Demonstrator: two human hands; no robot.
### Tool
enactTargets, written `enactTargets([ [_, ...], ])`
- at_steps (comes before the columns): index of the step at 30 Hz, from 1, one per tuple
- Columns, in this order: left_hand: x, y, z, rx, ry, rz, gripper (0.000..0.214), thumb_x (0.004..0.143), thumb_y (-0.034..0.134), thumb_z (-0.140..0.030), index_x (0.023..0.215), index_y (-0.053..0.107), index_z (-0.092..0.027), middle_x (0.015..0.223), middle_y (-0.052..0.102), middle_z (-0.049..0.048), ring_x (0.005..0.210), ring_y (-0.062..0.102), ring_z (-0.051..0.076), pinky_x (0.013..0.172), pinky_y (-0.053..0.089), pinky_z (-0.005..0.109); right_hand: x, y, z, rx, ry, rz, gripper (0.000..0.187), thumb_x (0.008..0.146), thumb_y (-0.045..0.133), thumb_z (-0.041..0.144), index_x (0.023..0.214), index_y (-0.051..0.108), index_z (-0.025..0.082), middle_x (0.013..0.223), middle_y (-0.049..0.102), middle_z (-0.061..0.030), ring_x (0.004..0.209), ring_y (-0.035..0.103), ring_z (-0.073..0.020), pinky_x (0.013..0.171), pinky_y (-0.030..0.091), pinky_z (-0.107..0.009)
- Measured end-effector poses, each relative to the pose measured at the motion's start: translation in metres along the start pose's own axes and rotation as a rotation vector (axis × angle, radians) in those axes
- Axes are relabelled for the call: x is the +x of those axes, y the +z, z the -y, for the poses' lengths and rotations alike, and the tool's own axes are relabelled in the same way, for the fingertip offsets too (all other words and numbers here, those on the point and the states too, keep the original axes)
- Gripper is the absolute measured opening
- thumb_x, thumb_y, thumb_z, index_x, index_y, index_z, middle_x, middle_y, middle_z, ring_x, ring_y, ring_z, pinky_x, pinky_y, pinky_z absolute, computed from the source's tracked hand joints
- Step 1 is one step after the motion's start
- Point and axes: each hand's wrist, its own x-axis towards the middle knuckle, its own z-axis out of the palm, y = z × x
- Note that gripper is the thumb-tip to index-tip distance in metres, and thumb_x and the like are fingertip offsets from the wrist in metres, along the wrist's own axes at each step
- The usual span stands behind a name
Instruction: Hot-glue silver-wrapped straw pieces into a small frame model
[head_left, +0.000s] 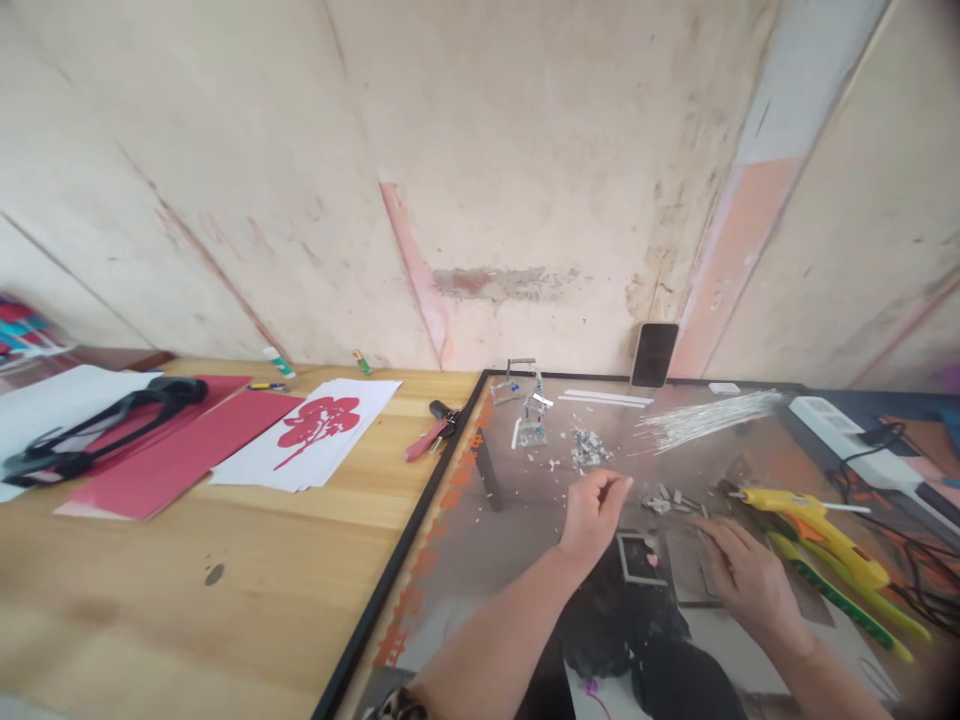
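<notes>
My left hand [594, 512] hovers over a glossy framed panel [480, 560] lying on the table, its fingertips pinched together on something too small to name. My right hand [742, 570] lies flat on the panel with fingers stretched out, next to a small square frame [639, 558] holding a tiny pink heart. Small silver scraps [664, 500] lie between the two hands. A yellow glue gun [814, 520] rests just right of my right hand.
A bundle of thin silver sticks [705, 415], a pile of scraps [586, 447] and small clear figures [529, 400] sit farther back. A phone [654, 353] leans on the wall. A power strip [847, 435] is at right. Red paper [180, 450], a red tree cutout [319, 425] and a red-handled tool [429, 436] lie left.
</notes>
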Motion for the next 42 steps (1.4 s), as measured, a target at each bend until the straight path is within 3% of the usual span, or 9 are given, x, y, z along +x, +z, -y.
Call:
enactTargets([
  [6,0.000,-0.004,-0.020,0.031,-0.049,0.059,0.038,0.088,0.044,-0.045,0.081,0.065,-0.014,0.056,0.050,-0.0025,0.052,0.044,0.009,0.052,0.034,0.020,0.003,-0.008,0.011,0.154,0.163,0.037,0.031,0.092,0.038,0.026,0.119,0.052,0.023,0.100,0.068,-0.0048,0.090,0.064,-0.0178,0.080,0.049,-0.030],
  [12,-0.009,-0.028,-0.033,0.169,-0.067,0.146,0.023,0.083,0.054,-0.035,0.086,0.066,-0.016,0.070,0.062,0.0001,0.063,0.054,0.011,0.060,0.040,0.021,0.012,-0.033,0.018,0.301,0.307,0.061,0.031,0.092,0.036,0.031,0.116,0.054,0.022,0.091,0.069,-0.0037,0.070,0.065,-0.0149,0.068,0.050,-0.026],
  [15,-0.027,-0.035,-0.032,0.234,-0.084,0.124,0.020,0.083,0.053,-0.032,0.088,0.066,-0.017,0.076,0.066,0.0013,0.067,0.057,0.012,0.063,0.042,0.022,0.014,-0.046,0.014,0.279,0.301,0.191,0.029,0.090,0.038,0.031,0.111,0.057,0.023,0.090,0.070,-0.0035,0.074,0.066,-0.0166,0.068,0.050,-0.027],
  [20,-0.048,-0.031,-0.018,0.308,-0.061,0.066,0.017,0.083,0.054,-0.027,0.087,0.067,-0.018,0.084,0.068,0.0036,0.073,0.060,0.014,0.068,0.045,0.024,0.010,-0.060,0.005,0.197,0.159,0.413,0.024,0.086,0.044,0.025,0.097,0.065,0.025,0.094,0.071,-0.0017,0.084,0.066,-0.0186,0.073,0.049,-0.029],
  [24,-0.051,-0.028,-0.006,0.333,0.011,0.055,0.015,0.084,0.053,-0.024,0.087,0.067,-0.018,0.083,0.066,0.0033,0.072,0.058,0.013,0.068,0.045,0.024,0.010,-0.056,-0.003,0.135,0.154,0.360,0.022,0.083,0.046,0.021,0.093,0.066,0.024,0.094,0.070,-0.0023,0.083,0.065,-0.0174,0.074,0.048,-0.028],
  [31,-0.051,-0.031,0.004,0.369,0.104,0.146,0.014,0.083,0.056,-0.026,0.090,0.065,-0.018,0.085,0.062,0.0047,0.070,0.056,0.012,0.067,0.046,0.025,0.011,-0.032,-0.007,0.069,0.158,0.315,0.021,0.082,0.047,0.020,0.093,0.065,0.022,0.096,0.067,-0.0054,0.084,0.062,-0.0178,0.077,0.047,-0.030],
  [37,-0.052,-0.030,0.000,0.458,0.240,0.284,0.049,0.071,0.070,-0.035,0.117,0.057,-0.022,0.113,0.058,0.0078,0.108,0.051,0.023,0.097,0.041,0.038,0.013,-0.036,0.008,0.034,0.131,0.356,0.016,0.082,0.050,0.024,0.081,0.066,0.023,0.084,0.065,-0.0022,0.075,0.060,-0.0154,0.068,0.045,-0.026],
  [42,-0.053,-0.028,-0.001,0.533,0.253,0.358,0.066,0.068,0.072,-0.036,0.128,0.048,-0.023,0.120,0.055,0.0082,0.113,0.047,0.025,0.100,0.039,0.043,0.013,-0.035,0.021,-0.053,0.148,0.364,0.016,0.083,0.049,0.022,0.080,0.065,0.022,0.084,0.064,-0.0022,0.081,0.060,-0.0155,0.069,0.041,-0.024],
])
